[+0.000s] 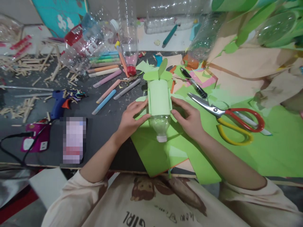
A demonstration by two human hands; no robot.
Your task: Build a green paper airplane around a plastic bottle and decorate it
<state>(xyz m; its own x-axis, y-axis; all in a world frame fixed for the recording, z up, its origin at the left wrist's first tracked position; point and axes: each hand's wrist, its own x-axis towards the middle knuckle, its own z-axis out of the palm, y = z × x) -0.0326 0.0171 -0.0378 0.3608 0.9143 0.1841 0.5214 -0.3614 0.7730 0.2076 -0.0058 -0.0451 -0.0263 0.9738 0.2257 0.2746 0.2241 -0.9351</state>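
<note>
A clear plastic bottle (pixel 160 104) lies on green paper sheets (pixel 151 151), its white cap toward me. Light green paper is wrapped round its body, with paper leaves at the far end. My left hand (pixel 131 118) presses on the bottle's left side, fingers curled against the wrap. On the other side, my right hand (pixel 188 116) rests with fingers pressed on the paper. Both hands grip the wrapped bottle between them.
Scissors (pixel 227 116) with red and yellow handles lie to the right on the green paper. A black pen (pixel 194 83), coloured chalk sticks (pixel 106 85), a blue glue gun (pixel 58 104), wood sticks (pixel 26 107) and empty plastic bottles (pixel 92 41) crowd the dark table (pixel 104 132).
</note>
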